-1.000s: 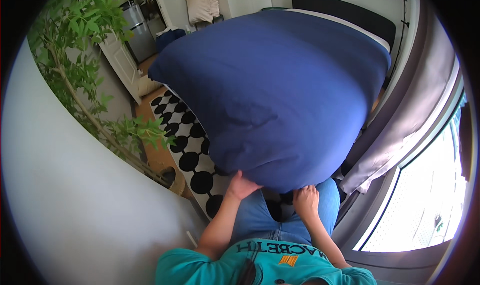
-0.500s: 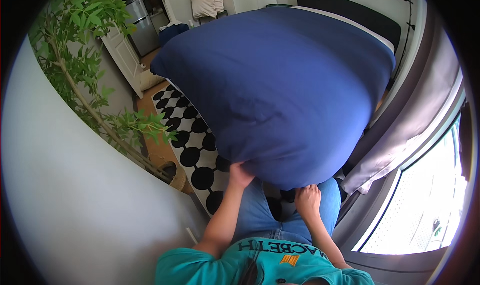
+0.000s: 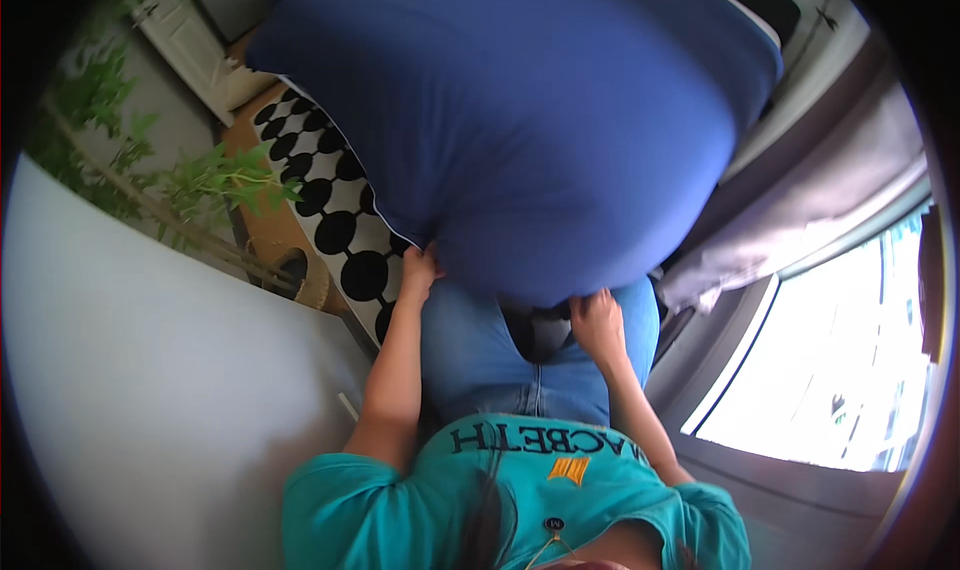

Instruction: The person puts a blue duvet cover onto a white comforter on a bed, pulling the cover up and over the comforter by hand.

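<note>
A dark blue duvet point(image 3: 520, 120) covers the bed and bulges out at its near end, above my thighs. My left hand point(image 3: 421, 272) is closed on its near left corner, where a thin pale edge shows along the side. At the near edge, further right, my right hand point(image 3: 598, 320) grips the same cloth with bent fingers. Between the two hands the edge hangs in a shallow curve. Folds run from the left grip into the cover. The fingertips of both hands are partly hidden by the fabric.
A black-and-white patterned rug point(image 3: 335, 232) lies left of the bed. Beyond it stand a leafy plant point(image 3: 225, 175) in a woven pot point(image 3: 312, 288) and a white wall point(image 3: 150, 370). Grey curtains point(image 3: 800, 200) and a bright window point(image 3: 820, 360) are close on the right.
My left hand has shifted left along the duvet's edge to its corner. The view has tipped down, so the bed sits higher in it. My right hand still grips the near edge.
</note>
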Demonstrator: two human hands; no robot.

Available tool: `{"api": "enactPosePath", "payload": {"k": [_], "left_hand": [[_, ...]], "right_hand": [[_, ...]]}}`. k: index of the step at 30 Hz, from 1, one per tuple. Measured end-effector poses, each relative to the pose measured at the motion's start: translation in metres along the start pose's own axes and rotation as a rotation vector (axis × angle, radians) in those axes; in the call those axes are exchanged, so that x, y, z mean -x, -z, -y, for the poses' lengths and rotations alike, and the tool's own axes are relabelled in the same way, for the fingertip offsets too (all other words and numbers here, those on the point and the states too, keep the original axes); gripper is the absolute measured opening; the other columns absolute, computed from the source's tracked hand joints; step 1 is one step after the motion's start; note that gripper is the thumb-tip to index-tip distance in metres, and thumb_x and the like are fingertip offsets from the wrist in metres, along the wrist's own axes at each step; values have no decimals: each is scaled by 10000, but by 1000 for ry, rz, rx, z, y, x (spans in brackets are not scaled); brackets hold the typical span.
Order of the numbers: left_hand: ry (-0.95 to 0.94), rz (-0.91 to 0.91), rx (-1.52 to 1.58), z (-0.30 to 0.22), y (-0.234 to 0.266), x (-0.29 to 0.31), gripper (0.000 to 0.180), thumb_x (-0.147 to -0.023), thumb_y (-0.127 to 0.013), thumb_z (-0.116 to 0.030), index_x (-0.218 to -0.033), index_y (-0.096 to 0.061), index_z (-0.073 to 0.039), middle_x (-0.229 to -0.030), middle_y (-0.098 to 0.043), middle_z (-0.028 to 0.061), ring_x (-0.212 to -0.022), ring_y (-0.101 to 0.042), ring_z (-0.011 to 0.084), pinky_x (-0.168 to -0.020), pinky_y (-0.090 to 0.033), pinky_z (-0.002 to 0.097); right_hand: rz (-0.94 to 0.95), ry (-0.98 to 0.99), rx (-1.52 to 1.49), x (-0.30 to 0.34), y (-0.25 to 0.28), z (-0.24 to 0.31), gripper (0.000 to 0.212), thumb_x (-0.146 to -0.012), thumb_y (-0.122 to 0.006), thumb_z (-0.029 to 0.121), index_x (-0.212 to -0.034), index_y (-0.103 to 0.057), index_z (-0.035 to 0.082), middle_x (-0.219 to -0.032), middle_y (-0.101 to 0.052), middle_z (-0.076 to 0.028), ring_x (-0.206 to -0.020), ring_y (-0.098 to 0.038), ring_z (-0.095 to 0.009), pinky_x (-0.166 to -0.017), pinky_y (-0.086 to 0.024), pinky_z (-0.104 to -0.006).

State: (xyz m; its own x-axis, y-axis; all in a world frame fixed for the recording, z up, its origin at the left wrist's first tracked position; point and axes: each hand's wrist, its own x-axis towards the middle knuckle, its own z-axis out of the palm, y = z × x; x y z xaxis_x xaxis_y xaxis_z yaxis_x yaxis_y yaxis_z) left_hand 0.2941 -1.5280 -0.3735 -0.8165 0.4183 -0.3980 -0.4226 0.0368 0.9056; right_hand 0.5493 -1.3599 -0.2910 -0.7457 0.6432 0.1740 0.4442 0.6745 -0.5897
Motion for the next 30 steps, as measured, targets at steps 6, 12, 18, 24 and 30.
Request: {"api": "enactPosePath", "payload": {"k": [6, 12, 18, 24, 30], "left_hand": [[-1135, -560, -448, -72, 4, 34, 116, -854, -525, -127, -822, -515, -16, -619, -514, 50, -468, -471, 137, -437, -393, 308], [-1324, 288, -1118, -97, -109, 131, 260, -768, -617, -223, -600, -528, -46, -580, -547, 117, -513, -558, 272, -466, -437, 373], [-957, 456, -1612, -60, -82, 126, 395, -838, -543, -323, -914, -573, 63, -849, -613, 251, -810, -605, 381, -741, -483, 422], [-790, 418, -1451, -33, -118, 123, 326, -791, -598, -261, -862, -615, 57, -966, -577, 297, -785, -621, 347, -673, -501, 395], [-758, 550, -1527, -88, -122, 179, 286, -818, -573, -297, -921, -615, -34, -853, -600, 177, -763, -605, 327, -669, -501, 410]], "right_hand": [[-45, -62, 130, -4, -8, -3, 199, -765, -560, 158, -715, -575, -34, -724, -595, -235, -668, -585, -409, -616, -476, -472], [-52, -109, 143, -5, 8, 4, 219, -746, -578, 164, -646, -596, -29, -690, -601, -214, -633, -601, -368, -611, -496, -437], [-59, -131, 27, -10, 0, 2, 205, -716, -570, 131, -605, -580, -41, -654, -583, -251, -628, -594, -400, -620, -491, -461], [-97, -148, -51, -25, -5, -23, 174, -700, -558, 104, -661, -590, -62, -669, -568, -270, -649, -577, -431, -609, -473, -480], [-161, -128, -61, -34, -16, -29, 145, -675, -593, 111, -651, -625, -28, -667, -593, -240, -649, -599, -404, -625, -495, -466]]}}
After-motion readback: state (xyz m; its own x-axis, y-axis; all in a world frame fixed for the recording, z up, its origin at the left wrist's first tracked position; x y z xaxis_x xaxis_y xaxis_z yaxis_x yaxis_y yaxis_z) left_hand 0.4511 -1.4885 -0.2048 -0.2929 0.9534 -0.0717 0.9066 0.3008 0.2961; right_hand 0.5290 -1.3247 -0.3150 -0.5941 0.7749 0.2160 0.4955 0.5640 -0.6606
